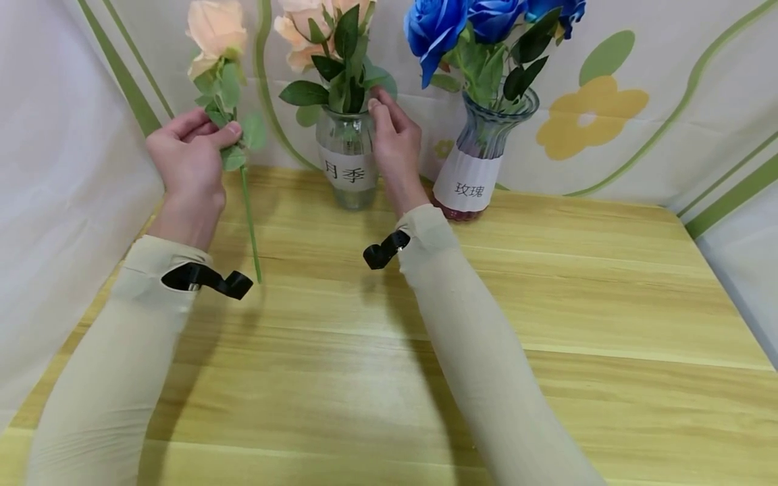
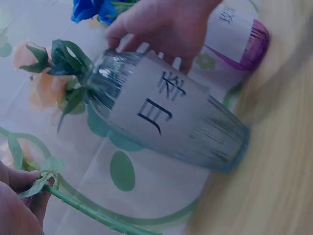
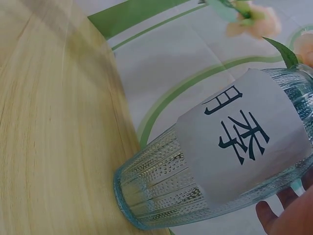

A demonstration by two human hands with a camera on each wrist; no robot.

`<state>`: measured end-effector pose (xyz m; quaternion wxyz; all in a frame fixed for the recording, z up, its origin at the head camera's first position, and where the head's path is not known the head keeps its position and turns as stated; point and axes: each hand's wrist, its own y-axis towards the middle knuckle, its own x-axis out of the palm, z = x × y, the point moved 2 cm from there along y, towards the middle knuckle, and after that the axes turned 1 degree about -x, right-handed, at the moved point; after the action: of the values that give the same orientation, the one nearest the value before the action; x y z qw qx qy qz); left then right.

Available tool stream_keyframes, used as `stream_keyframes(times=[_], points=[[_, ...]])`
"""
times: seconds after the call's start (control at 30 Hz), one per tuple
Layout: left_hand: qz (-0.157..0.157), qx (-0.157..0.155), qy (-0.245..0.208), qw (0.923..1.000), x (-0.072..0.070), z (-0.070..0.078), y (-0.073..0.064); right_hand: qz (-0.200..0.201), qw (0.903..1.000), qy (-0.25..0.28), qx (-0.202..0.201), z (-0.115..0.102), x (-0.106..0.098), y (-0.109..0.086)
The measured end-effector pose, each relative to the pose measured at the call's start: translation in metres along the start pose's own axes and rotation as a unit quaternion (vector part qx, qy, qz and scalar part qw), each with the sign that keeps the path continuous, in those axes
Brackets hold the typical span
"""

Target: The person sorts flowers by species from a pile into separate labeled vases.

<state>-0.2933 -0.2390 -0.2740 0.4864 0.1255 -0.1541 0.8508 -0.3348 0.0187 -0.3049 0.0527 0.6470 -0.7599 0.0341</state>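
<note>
My left hand (image 1: 191, 148) pinches the leafy green stem of a single peach rose (image 1: 217, 30), holding it upright at the left with its bare stem (image 1: 250, 229) hanging down. To the right stands a clear glass vase (image 1: 355, 198) with a white label reading 月季. Several peach roses (image 1: 304, 17) with dark green leaves fill it. Thumb and fingers of my right hand (image 1: 395, 138) hold the vase at its right side near the neck. In the right wrist view, the fingers (image 3: 266, 215) lie along the glass behind the label.
Right of the right hand is a bluish, flared glass vase (image 1: 486, 138) with a 玫瑰 label and several blue roses (image 1: 434, 30). Both vases stand at the back of the wooden table (image 1: 340, 378), close to a white curtain (image 1: 644, 128) printed with flowers and green lines.
</note>
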Motion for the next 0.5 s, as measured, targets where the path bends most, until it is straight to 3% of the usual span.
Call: stream_keyframes(times=[0.23,0.5], points=[[-0.01,0.031,-0.082,0.9961,0.018,0.018,-0.01,-0.001,1.0,0.005,-0.006,0.0,0.0,0.0],[-0.014,0.058,-0.132,0.9895,0.035,0.036,-0.022,0.001,0.9999,0.01,-0.007,0.002,0.0,0.0]])
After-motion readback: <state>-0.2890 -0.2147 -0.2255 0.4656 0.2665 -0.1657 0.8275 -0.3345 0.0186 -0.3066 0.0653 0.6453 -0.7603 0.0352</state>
